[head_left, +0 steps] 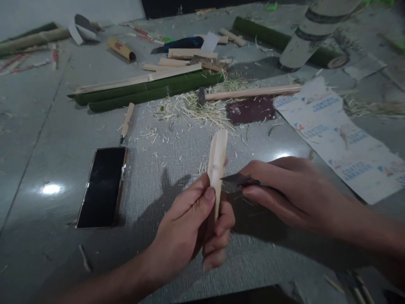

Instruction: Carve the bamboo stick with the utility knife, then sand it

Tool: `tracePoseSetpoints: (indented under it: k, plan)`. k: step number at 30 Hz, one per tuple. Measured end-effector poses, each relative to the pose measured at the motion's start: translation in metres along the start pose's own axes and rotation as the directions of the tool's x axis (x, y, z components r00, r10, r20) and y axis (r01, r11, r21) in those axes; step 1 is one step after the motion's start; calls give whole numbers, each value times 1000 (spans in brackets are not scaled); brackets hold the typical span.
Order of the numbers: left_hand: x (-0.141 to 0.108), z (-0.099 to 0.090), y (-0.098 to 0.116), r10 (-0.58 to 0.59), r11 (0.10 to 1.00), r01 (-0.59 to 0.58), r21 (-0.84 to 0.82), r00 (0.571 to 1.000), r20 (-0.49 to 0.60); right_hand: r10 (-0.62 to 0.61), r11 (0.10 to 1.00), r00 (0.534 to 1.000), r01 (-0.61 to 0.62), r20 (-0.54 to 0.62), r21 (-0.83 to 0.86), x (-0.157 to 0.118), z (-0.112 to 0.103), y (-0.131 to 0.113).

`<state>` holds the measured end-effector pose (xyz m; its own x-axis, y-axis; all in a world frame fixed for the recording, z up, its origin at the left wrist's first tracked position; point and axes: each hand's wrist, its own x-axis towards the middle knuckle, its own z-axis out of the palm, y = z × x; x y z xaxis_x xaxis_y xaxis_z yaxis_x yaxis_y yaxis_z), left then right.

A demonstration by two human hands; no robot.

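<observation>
My left hand (pixel 199 215) is closed around the lower part of a pale, hollowed strip of bamboo (pixel 217 156), which points up and away from me. In my right hand (pixel 278 188) is a knife with a short dark blade (pixel 234 179); my fingers hide most of its handle. The blade's tip lies at the right edge of the bamboo strip, and I cannot tell whether it touches. Beyond the strip, thin shavings (pixel 202 107) lie scattered over the grey floor.
A phone (pixel 101 188) lies at left, below a small wooden-handled tool (pixel 128 120). Farther off are split green bamboo (pixel 152 93), a hammer (pixel 253 91), dark red sandpaper (pixel 251 110) and a blue-handled cutter (pixel 183 44). Printed backing paper (pixel 344 139) spreads at right, below a bamboo pole (pixel 262 36).
</observation>
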<state>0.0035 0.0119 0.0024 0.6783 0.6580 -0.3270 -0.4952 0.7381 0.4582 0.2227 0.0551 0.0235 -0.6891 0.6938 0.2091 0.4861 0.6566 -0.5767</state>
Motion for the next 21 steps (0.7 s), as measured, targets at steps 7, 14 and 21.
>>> tracePoseSetpoints:
  k: [7,14,21]
  plan:
    - [1,-4,-4,-2,1000,2,13,999,34,5,997,1000,-7,26,79,-1,0,-2]
    - [1,-8,-6,-62,998,62,-6,998,19,50,997,997,-53,53,49,2,1,-1]
    - [1,-12,-6,-74,995,79,-55,993,88,80,995,993,-84,83,49,0,3,1]
